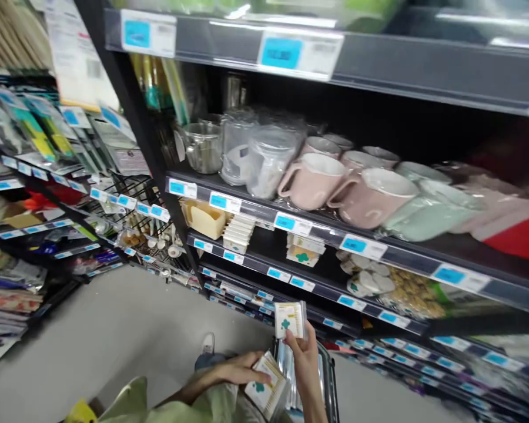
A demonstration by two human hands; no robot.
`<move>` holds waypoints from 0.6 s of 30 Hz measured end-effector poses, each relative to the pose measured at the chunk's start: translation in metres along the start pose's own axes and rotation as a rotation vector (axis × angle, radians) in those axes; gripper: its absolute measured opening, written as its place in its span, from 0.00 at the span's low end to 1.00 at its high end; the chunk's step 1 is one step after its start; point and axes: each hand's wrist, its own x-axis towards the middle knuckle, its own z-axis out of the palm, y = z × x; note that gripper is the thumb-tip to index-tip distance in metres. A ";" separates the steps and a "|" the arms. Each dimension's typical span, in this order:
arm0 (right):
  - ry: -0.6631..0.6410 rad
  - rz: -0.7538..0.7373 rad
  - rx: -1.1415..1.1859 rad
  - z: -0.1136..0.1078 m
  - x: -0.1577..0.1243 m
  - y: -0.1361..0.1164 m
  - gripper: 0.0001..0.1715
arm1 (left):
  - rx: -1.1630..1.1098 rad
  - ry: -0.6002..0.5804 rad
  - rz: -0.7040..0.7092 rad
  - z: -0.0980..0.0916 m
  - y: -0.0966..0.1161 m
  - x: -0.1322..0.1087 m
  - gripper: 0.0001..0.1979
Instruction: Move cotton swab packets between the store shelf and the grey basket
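My right hand (305,348) grips a small white square packet (290,319) with a green clover print and yellow lines, its thumb on the front. Lower and to the left, my left hand (242,371) has its fingers across a similar white packet with a green clover (264,395), which is tilted and may be more than one packet. Under my hands is a dark-framed container (331,382) with clear-wrapped, light blue items in it, partly hidden by my right forearm. What the packets contain I cannot make out.
Ahead, shelves hold pink mugs (315,182), pale green mugs (432,208), clear plastic jugs (271,155) and a steel cup (203,147). More clover-marked packs (304,249) lie one shelf lower, beside a stack of white packs (238,232). Grey floor (150,317) runs along the left-hand racks.
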 end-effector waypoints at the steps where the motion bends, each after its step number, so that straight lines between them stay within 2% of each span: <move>1: -0.012 -0.020 -0.002 0.014 0.004 -0.005 0.38 | -0.005 0.009 -0.004 -0.011 -0.001 -0.009 0.21; 5: -0.027 -0.140 -0.056 0.060 0.036 -0.032 0.39 | 0.031 0.062 0.014 -0.053 -0.011 -0.045 0.22; 10: -0.028 -0.386 -0.227 0.094 0.103 -0.083 0.37 | -0.002 0.134 0.051 -0.097 -0.030 -0.079 0.23; 14: -0.029 -0.551 -0.626 0.121 0.161 -0.118 0.26 | 0.019 0.194 0.088 -0.125 -0.041 -0.101 0.22; 18: 0.010 -0.589 -0.979 0.157 0.205 -0.135 0.13 | 0.005 0.257 0.153 -0.145 -0.047 -0.121 0.21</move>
